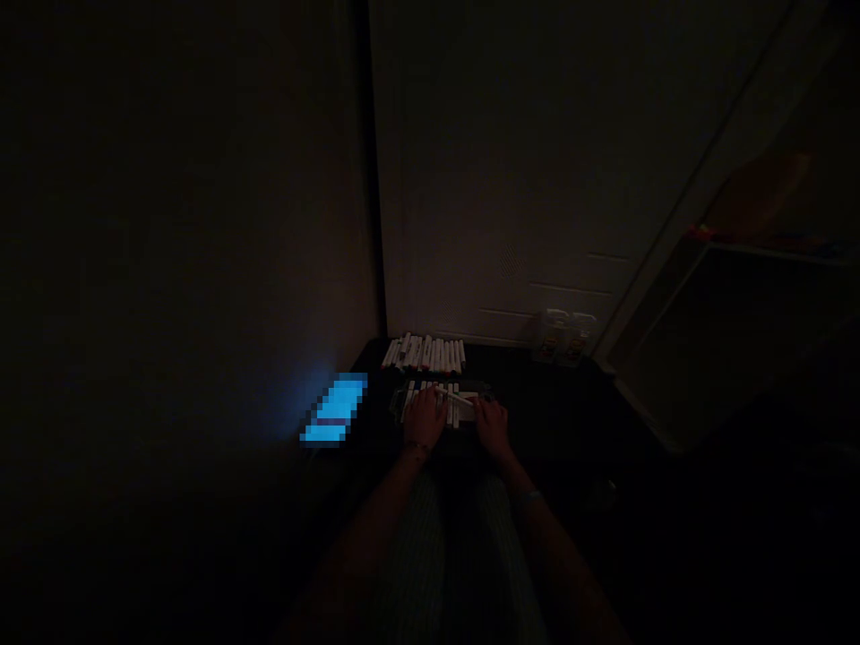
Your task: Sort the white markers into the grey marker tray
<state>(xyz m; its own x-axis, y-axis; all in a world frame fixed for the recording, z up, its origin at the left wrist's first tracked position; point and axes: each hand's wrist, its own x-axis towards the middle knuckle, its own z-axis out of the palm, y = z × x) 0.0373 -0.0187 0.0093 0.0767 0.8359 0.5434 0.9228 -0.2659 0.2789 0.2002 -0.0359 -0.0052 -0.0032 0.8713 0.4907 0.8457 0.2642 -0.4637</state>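
Hands: two were present, one left hand [425, 419] and one right hand [492, 424]. White marker [455, 395] spanning the hands: one. Rear markers [425, 354]: more than a dozen were visible; overlap and darkness prevented an exact count. Front markers [456, 412]: at least four showed, the rest being partly hidden by hands. Clear containers [551, 340]: two stood together. Glowing screen [336, 410]: one was lit. Dark table [571, 412]: one. Wristbands [417, 447]: two were worn, one per arm.
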